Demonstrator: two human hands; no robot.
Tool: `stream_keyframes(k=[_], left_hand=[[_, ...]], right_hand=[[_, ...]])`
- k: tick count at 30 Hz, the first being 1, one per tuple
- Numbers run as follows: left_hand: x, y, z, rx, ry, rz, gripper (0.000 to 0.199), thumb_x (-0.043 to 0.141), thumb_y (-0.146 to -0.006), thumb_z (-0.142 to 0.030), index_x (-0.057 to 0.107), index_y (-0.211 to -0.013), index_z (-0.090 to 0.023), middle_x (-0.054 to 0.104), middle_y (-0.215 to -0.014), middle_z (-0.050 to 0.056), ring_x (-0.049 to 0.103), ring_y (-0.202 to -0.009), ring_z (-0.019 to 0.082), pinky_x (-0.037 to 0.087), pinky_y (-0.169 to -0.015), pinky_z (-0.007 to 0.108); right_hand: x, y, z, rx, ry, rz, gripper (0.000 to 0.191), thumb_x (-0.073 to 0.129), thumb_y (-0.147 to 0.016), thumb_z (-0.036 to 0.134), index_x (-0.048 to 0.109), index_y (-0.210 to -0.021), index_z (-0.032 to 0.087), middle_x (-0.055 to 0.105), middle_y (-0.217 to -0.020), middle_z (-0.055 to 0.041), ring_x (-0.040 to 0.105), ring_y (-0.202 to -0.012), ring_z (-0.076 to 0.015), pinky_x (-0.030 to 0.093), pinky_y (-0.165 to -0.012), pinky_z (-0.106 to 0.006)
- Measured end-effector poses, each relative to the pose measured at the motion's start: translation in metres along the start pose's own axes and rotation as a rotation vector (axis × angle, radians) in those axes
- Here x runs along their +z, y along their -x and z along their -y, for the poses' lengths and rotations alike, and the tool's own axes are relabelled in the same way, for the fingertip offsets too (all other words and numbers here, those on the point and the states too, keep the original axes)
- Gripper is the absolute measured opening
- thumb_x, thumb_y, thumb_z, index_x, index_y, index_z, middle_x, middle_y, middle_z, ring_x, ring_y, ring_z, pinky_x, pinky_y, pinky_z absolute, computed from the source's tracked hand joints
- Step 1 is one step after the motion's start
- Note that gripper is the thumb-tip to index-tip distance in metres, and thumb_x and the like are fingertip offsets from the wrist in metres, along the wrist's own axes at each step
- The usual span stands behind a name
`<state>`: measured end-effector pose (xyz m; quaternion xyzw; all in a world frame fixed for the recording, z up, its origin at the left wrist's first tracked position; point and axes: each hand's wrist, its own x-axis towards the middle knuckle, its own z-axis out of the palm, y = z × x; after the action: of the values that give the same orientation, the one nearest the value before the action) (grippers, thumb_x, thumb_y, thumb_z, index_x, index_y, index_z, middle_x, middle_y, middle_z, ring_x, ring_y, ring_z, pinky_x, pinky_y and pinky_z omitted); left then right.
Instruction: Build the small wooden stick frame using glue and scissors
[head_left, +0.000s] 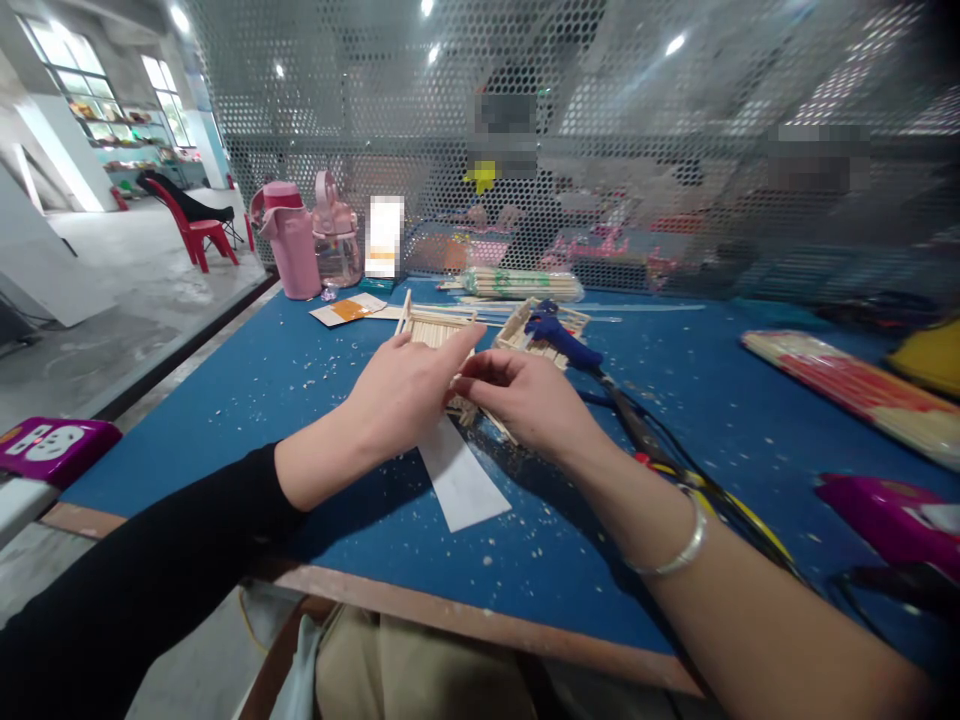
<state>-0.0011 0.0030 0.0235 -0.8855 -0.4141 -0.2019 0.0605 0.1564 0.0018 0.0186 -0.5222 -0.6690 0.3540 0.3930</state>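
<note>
A small model of pale wooden sticks [439,331] stands on the blue table, partly hidden behind my hands. My left hand [397,390] is curled against its near side, index finger stretched across it, gripping the model. Close beside it, my right hand [536,400] is pinched, thumb and fingertips together at the model's near edge; whatever lies between them is too small to make out. Loose short sticks lie beneath the fingers. A white paper strip [466,485] lies below the hands. Just behind my right hand, a blue glue gun [562,340] rests by a second stick piece [517,328].
Plastic-wrapped sticks [525,284] lie at the back before a perforated metal screen [315,110]. A pink flask [291,245], a clear bottle [337,245] and a lit phone [384,235] stand back left. Cables, another stick pack [855,390] and a purple power strip [892,520] are rightward.
</note>
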Motion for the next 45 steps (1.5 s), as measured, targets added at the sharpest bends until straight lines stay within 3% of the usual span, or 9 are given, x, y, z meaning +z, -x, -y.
stream_keyframes(k=[11, 14, 18, 20, 24, 32, 37, 45], left_hand=[[-0.006, 0.007, 0.003, 0.009, 0.139, -0.040, 0.075, 0.049, -0.072, -0.004, 0.029, -0.143, -0.013, 0.073, -0.104, 0.012, 0.066, -0.104, 0.024, 0.045, -0.098, 0.046], [-0.008, 0.006, 0.012, -0.029, 0.298, -0.200, 0.067, 0.047, -0.072, -0.003, 0.038, -0.138, -0.014, 0.070, -0.113, 0.011, 0.066, -0.105, 0.021, 0.048, -0.096, 0.040], [-0.009, 0.008, 0.031, -0.154, 0.430, -0.577, 0.037, 0.050, -0.079, -0.006, 0.056, -0.113, -0.017, 0.072, -0.096, 0.005, 0.067, -0.088, 0.016, 0.054, -0.085, 0.032], [-0.008, 0.011, 0.039, -0.167, 0.457, -0.658, 0.021, 0.051, -0.082, -0.010, 0.061, -0.100, -0.018, 0.072, -0.091, 0.003, 0.067, -0.082, 0.014, 0.054, -0.080, 0.030], [0.000, 0.020, 0.046, -0.074, 0.425, -0.619, 0.015, 0.051, -0.083, -0.011, 0.064, -0.089, -0.016, 0.073, -0.089, 0.004, 0.066, -0.081, 0.014, 0.054, -0.077, 0.030], [0.010, 0.025, 0.042, 0.143, 0.355, -0.328, 0.036, 0.057, -0.076, -0.014, 0.058, -0.112, -0.015, 0.066, -0.115, 0.011, 0.059, -0.109, 0.023, 0.046, -0.096, 0.043], [0.012, 0.024, 0.042, 0.152, 0.333, -0.287, 0.034, 0.058, -0.080, -0.016, 0.057, -0.114, -0.016, 0.065, -0.116, 0.011, 0.058, -0.111, 0.024, 0.045, -0.096, 0.045], [0.015, 0.023, 0.044, 0.182, 0.301, -0.313, 0.029, 0.057, -0.080, -0.011, 0.060, -0.108, -0.014, 0.067, -0.110, 0.011, 0.059, -0.105, 0.022, 0.046, -0.095, 0.044]], right_hand=[[0.002, 0.002, -0.001, -0.050, -0.037, -0.007, 0.009, 0.065, -0.067, 0.027, 0.063, -0.067, 0.018, 0.062, -0.064, 0.0006, 0.049, -0.057, -0.0106, 0.038, -0.056, -0.027], [0.002, 0.001, -0.002, -0.031, -0.054, 0.002, 0.012, 0.066, -0.067, 0.030, 0.062, -0.068, 0.018, 0.059, -0.061, 0.0019, 0.046, -0.054, -0.0092, 0.037, -0.054, -0.026], [0.001, 0.001, -0.003, -0.028, -0.033, -0.012, 0.015, 0.067, -0.067, 0.032, 0.062, -0.069, 0.018, 0.058, -0.061, 0.0017, 0.045, -0.053, -0.0088, 0.035, -0.051, -0.026], [0.001, 0.002, -0.004, -0.038, -0.013, -0.020, 0.016, 0.066, -0.068, 0.033, 0.062, -0.069, 0.018, 0.059, -0.064, 0.0006, 0.046, -0.055, -0.0093, 0.035, -0.051, -0.025], [0.000, 0.002, -0.005, -0.029, -0.009, -0.024, 0.017, 0.066, -0.067, 0.035, 0.063, -0.071, 0.019, 0.060, -0.064, 0.0002, 0.048, -0.056, -0.0098, 0.037, -0.052, -0.026], [0.001, 0.002, -0.011, 0.009, -0.110, -0.053, 0.025, 0.074, -0.062, 0.037, 0.066, -0.077, 0.019, 0.064, -0.069, -0.0003, 0.055, -0.059, -0.0112, 0.043, -0.057, -0.026], [0.000, 0.001, -0.016, -0.043, -0.060, -0.048, 0.028, 0.074, -0.063, 0.035, 0.072, -0.086, 0.019, 0.069, -0.075, -0.0030, 0.059, -0.064, -0.0138, 0.046, -0.059, -0.029], [0.000, 0.003, -0.012, -0.081, 0.081, -0.083, 0.018, 0.070, -0.068, 0.034, 0.070, -0.077, 0.018, 0.061, -0.060, 0.0011, 0.049, -0.052, -0.0097, 0.038, -0.049, -0.025]])
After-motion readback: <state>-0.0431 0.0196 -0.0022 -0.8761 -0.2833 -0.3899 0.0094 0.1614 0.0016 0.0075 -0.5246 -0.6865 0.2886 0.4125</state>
